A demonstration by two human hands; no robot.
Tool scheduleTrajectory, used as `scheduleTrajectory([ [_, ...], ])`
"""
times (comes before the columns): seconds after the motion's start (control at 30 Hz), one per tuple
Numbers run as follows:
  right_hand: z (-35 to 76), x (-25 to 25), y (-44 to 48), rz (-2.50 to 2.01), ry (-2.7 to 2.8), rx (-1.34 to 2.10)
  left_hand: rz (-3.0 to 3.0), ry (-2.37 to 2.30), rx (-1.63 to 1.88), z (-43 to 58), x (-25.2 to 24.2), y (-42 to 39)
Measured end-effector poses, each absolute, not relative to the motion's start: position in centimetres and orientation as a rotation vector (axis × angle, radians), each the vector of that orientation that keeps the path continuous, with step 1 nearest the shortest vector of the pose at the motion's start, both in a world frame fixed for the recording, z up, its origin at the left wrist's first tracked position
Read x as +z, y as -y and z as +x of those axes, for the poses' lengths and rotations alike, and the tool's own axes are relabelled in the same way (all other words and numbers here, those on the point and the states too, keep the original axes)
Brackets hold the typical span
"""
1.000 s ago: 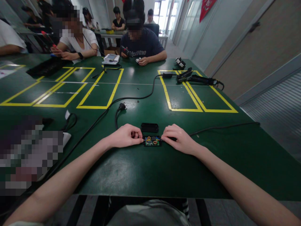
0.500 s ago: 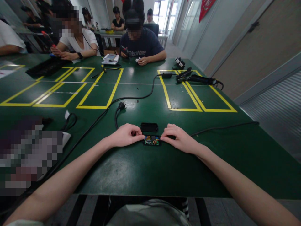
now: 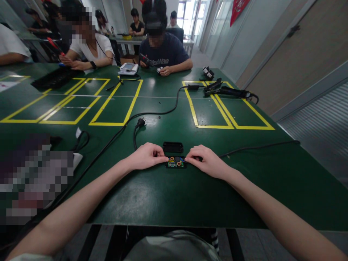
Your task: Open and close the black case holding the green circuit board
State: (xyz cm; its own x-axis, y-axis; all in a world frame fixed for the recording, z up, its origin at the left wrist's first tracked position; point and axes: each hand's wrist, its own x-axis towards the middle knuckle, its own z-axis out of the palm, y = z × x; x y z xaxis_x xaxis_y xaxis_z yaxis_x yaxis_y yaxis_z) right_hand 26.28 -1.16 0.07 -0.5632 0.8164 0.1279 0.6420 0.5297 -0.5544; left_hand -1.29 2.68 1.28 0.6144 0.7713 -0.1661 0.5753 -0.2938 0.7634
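Note:
A small black case with a circuit board (image 3: 176,164) in it lies face up on the green table in front of me. Coils and coloured wires show on the board. At its left end my left hand (image 3: 149,156) is closed, thumb and fingertips pinching the edge. My right hand (image 3: 204,158) pinches the opposite end the same way. Exactly what the fingertips press, wire or case wall, is too small to make out. Just beyond the case sits a black cover (image 3: 173,146), hollow side up. A black cable with a plug (image 3: 140,122) runs behind my left hand.
A long black cable (image 3: 152,113) crosses the table (image 3: 130,203); another cord (image 3: 261,147) trails right. Yellow tape rectangles (image 3: 214,127) mark the surface. A black tool (image 3: 231,91) lies at far right. Two people work across the table, near a white device (image 3: 128,69).
Both hands stay at the ends of the case, with only a slight shift of the fingertips, the left a touch to the right. The case and cover are in practically the same place.

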Motion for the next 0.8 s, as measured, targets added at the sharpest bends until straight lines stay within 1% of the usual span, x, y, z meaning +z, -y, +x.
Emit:
scheduleTrajectory([
  [0.4,26.2,0.2,1.1,-1.156,2.389,0.622,1.994,-1.023,0.340,-1.3,1.3,-2.6],
  [0.53,27.0,0.1,0.6,-1.190,2.234,0.664,1.952,-1.064,0.482,-1.5,1.3,-2.9],
  [0.67,27.7,-0.2,0.1,-1.275,2.134,0.544,2.081,-1.217,0.655,-1.7,0.8,-3.3],
  [0.8,27.3,-0.9,0.1,-1.296,2.184,0.496,2.245,-1.221,0.613,-1.7,0.2,-3.3],
])
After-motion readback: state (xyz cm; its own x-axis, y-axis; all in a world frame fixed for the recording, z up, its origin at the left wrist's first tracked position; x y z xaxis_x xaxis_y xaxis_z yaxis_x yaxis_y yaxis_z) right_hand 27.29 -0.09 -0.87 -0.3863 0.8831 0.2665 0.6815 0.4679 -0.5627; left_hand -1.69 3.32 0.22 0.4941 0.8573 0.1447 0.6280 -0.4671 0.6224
